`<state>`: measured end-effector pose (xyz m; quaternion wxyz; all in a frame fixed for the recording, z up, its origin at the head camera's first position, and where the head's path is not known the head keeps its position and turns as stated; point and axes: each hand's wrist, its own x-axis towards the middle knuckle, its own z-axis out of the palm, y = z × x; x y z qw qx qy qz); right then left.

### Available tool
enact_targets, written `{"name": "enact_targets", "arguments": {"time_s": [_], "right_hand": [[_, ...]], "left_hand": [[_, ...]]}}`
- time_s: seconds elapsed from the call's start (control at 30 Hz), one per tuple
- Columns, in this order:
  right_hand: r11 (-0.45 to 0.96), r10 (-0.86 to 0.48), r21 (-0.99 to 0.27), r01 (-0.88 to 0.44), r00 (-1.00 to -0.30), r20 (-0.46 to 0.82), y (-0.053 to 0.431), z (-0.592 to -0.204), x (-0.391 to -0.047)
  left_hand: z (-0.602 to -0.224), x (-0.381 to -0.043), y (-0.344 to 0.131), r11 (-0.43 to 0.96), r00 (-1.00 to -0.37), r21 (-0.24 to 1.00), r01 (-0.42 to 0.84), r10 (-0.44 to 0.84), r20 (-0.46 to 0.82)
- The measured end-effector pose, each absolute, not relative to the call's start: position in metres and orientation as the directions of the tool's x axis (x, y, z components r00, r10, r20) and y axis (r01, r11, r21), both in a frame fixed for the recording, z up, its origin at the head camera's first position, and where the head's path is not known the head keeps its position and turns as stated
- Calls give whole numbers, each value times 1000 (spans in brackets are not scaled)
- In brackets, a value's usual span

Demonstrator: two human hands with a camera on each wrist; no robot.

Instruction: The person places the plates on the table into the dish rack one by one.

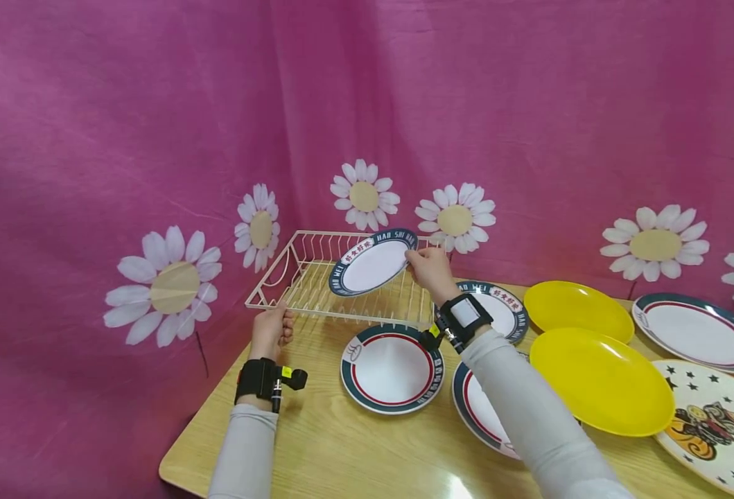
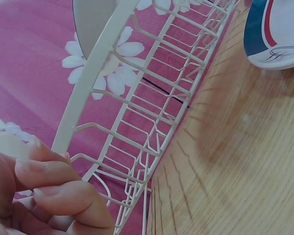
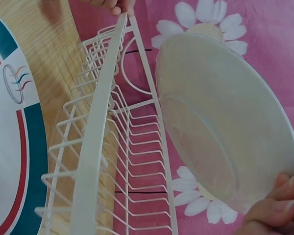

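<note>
A white wire dish rack (image 1: 342, 315) stands at the back left of the table. At its front left corner my left hand (image 1: 271, 331) pinches the rim, fingers curled, as the left wrist view also shows at the rack's flat edge (image 2: 88, 88). My right hand (image 1: 432, 272) pinches the right edge of an oval-looking plate (image 1: 376, 267) with a dark teal lettered rim. That plate is tilted above the rack, and its pale underside (image 3: 210, 112) faces the right wrist camera. Just in front of the rack lies a round plate (image 1: 391, 371) with a teal rim and red ring.
To the right lie two yellow plates (image 1: 600, 381), more teal-rimmed plates (image 1: 697, 329) and a star-patterned plate (image 1: 716, 423). My right forearm partly covers another plate (image 1: 482, 409). A pink curtain (image 1: 497, 104) with daisies hangs behind the wooden table (image 1: 317, 443).
</note>
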<state>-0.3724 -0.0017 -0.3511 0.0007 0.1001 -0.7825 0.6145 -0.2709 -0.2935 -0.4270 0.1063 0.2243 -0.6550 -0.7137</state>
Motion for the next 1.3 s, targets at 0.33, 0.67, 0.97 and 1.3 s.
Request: {"name": "enact_targets", "arguments": {"time_s": [0.33, 0.67, 0.97, 1.3], "right_hand": [[276, -156, -950, -145, -982, 105, -47, -353, -391], [342, -134, -926, -161, -983, 122, -91, -359, -400], [468, -122, -846, -256, -967, 226, -120, -362, -406], [569, -103, -779, -262, -963, 248, -145, -361, -409]], "left_hand": [[-432, -274, -295, -159, -882, 981, -111, -439, -171], [-435, -278, -296, -175, -875, 975, -135, -440, -200], [-432, -281, -293, -195, -862, 969, -152, -453, -226], [-435, -272, -295, -216, -892, 973, -81, -420, -168]]}}
